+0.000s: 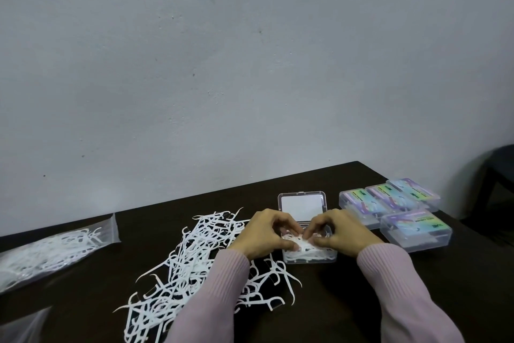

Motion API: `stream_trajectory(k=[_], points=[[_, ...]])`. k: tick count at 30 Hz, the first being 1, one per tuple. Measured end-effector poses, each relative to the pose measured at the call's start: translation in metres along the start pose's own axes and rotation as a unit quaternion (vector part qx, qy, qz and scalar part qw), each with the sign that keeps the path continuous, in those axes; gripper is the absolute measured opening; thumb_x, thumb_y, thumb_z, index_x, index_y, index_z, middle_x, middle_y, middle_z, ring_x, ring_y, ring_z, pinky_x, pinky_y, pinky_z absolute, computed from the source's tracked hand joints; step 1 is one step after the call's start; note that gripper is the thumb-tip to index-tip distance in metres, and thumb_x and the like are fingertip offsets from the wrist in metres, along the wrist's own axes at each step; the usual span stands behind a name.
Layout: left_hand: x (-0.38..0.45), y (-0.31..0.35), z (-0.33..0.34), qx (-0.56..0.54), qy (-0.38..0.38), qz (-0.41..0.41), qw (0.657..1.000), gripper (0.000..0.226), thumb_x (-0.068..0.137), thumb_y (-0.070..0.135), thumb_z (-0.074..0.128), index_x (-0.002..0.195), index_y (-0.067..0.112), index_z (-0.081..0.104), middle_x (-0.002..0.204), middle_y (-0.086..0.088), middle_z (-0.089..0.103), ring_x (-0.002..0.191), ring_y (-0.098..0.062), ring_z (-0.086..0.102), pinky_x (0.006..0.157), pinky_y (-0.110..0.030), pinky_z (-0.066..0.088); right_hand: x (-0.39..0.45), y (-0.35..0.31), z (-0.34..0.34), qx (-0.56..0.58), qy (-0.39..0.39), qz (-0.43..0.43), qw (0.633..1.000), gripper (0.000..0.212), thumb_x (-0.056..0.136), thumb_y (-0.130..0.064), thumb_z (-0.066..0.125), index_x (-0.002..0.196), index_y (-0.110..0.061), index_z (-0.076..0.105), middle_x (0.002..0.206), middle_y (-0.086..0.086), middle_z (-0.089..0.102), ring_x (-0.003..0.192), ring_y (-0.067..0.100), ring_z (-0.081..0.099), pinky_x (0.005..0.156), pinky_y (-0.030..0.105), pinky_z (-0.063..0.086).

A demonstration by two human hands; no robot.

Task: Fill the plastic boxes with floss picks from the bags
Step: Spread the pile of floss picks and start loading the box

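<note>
Both hands, the left hand (262, 234) and the right hand (343, 233), were held close together over the open box (308, 255), so almost no gap was left between them. Beyond the fingertips the way was blocked by the raised lid (301, 205). To the left of the left hand and under its forearm the table (347, 303) was covered by loose floss picks (178, 267); farther left a bag (52, 251) lay. Just right of the right hand four closed boxes (395, 206) stood clustered. Bare tabletop was seen between the forearms, nearer than the hands.
</note>
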State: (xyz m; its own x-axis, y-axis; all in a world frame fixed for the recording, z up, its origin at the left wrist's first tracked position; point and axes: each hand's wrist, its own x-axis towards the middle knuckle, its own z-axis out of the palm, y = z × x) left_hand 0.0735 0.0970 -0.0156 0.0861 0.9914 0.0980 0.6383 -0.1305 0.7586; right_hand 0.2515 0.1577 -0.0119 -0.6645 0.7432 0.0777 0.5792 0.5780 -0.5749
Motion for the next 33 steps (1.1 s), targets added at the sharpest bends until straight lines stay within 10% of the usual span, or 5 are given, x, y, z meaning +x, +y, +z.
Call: stream_trajectory(k=[4,22,33], points=[[0.001,-0.003,-0.002,-0.004,0.012,0.007,1.000,0.030,0.070,0.013,0.081,0.095,0.024,0.070,0.100,0.006,0.070,0.097,-0.003,0.063,0.091,-0.024,0.051,0.001,-0.001,0.001,-0.003,0.011,0.001,1.000,0.015,0.081,-0.018,0.068,0.093,-0.028,0.070,0.098,-0.010,0.064,0.090,0.000,0.054,0.081,0.013,0.043],[-0.098,-0.015,-0.053,-0.019,0.038,-0.030,0.999,0.022,0.088,0.007,0.063,0.109,0.015,0.065,0.104,0.004,0.070,0.098,-0.004,0.065,0.088,-0.021,0.050,-0.009,-0.064,0.030,-0.103,-0.006,-0.122,0.987,0.011,0.088,-0.024,0.058,0.096,-0.026,0.066,0.094,-0.012,0.064,0.086,0.000,0.057,0.080,0.015,0.048],[-0.190,-0.055,-0.090,0.162,0.039,-0.100,0.981,0.051,0.070,0.067,0.063,0.112,0.040,0.059,0.116,0.024,0.054,0.112,0.011,0.046,0.100,-0.017,0.037,-0.040,-0.089,0.070,-0.220,-0.021,-0.089,0.971,0.047,0.091,-0.053,0.043,0.122,-0.019,0.050,0.120,-0.002,0.047,0.112,0.012,0.048,0.093,0.027,0.044]])
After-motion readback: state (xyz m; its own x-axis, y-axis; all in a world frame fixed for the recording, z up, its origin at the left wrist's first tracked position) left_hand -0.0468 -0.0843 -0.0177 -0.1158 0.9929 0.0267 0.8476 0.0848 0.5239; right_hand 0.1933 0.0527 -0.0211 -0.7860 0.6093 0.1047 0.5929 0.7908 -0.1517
